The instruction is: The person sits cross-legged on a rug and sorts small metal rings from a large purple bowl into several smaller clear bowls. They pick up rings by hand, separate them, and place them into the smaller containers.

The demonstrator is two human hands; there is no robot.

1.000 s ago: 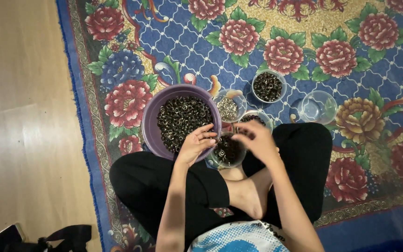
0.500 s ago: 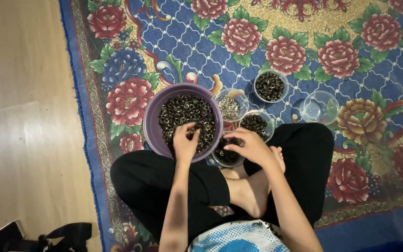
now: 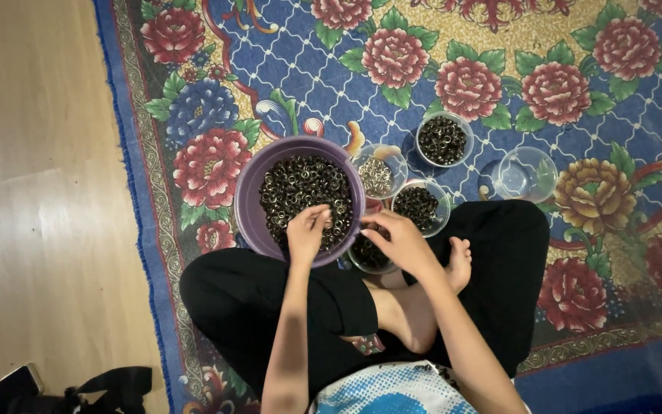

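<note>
Sorting small dark rings beside the purple bowl [image 3: 250, 203]

The left hand [image 3: 308, 232], fingers curled into the rings [image 3: 300, 184] inside the bowl, has come in from its rim; its grasp cannot be told. The right hand [image 3: 401, 241] stays cupped, loosely bent, over the clear container [image 3: 365, 257] just right of the bowl.

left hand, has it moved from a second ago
Yes. The left hand was at the purple bowl's near rim, beside the right hand; now it reaches farther in, resting on the dark pieces.
</note>
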